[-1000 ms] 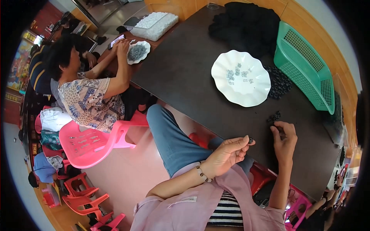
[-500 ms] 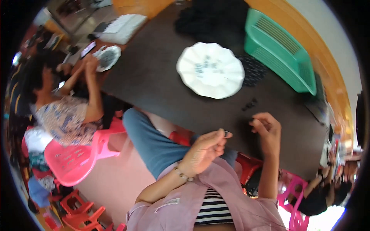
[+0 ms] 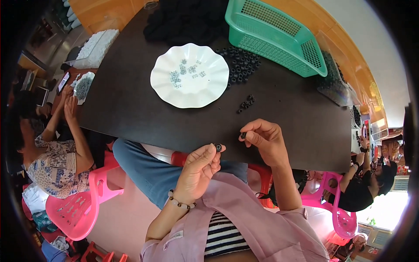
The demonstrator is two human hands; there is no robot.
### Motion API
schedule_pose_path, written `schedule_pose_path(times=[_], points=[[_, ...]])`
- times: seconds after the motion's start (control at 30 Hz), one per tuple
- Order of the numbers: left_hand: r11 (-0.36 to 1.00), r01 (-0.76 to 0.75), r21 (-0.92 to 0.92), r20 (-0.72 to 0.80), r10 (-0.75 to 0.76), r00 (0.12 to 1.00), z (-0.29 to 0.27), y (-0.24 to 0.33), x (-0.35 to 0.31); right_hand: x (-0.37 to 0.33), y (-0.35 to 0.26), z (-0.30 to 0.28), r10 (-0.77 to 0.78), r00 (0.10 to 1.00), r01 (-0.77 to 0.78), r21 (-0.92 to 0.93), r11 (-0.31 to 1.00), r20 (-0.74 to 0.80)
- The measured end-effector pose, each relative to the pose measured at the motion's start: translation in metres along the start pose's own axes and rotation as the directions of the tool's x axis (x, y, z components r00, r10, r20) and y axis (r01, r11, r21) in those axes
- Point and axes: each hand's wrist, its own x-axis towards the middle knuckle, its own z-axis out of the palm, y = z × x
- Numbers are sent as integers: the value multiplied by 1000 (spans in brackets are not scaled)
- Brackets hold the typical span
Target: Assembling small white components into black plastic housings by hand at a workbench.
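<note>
Between the thumb and forefinger of my left hand (image 3: 200, 166) is a small black ring-shaped part (image 3: 218, 147) with a pale ring showing inside it. My right hand (image 3: 265, 139), off to the right, pinches another small black part (image 3: 243, 135); its shape is half hidden by the fingers. The two hands are apart, above the table's near edge. Just beyond my right hand lies a short cluster of black parts (image 3: 247, 104). Farther back, a white wavy-rimmed plate (image 3: 163, 94) carries small clear pieces (image 3: 175, 77). A bigger spread of black ring parts (image 3: 244, 65) lies against its right side.
A green plastic basket (image 3: 279, 60) stands at the far right of the dark table (image 3: 131, 94), with a clear bin (image 3: 334, 83) beside it. Black cloth-like material (image 3: 187, 22) lies at the back. One person (image 3: 61, 157) works at the left, another (image 3: 362, 185) sits at the right.
My view has shifted to the right and steadied, so table things appear farther left. Both hands keep their pinches, and the left-hand part's round end now shows clearly.
</note>
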Motion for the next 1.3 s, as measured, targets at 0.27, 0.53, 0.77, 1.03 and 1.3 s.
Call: schedule_pose_path(times=[0.27, 0.53, 0.77, 1.03, 1.3], points=[[994, -41, 101, 43, 37, 998, 0, 0, 2, -3, 5, 7, -112, 990, 112, 2, 994, 83], [992, -58, 108, 76, 49, 996, -2, -1, 3, -3, 5, 17, -269, 957, 281, -125, 952, 105], [990, -85, 113, 115, 72, 991, -12, -3, 3, 0, 6, 23, -359, 921, 385, -221, 896, 151], [987, -104, 125, 145, 86, 986, -18, -2, 2, -1, 8, 28, -399, 894, 445, -314, 839, 201], [967, -151, 204, 137, 124, 983, -21, -3, 2, -3, 6, 32, -407, 893, 450, -361, 817, 193]])
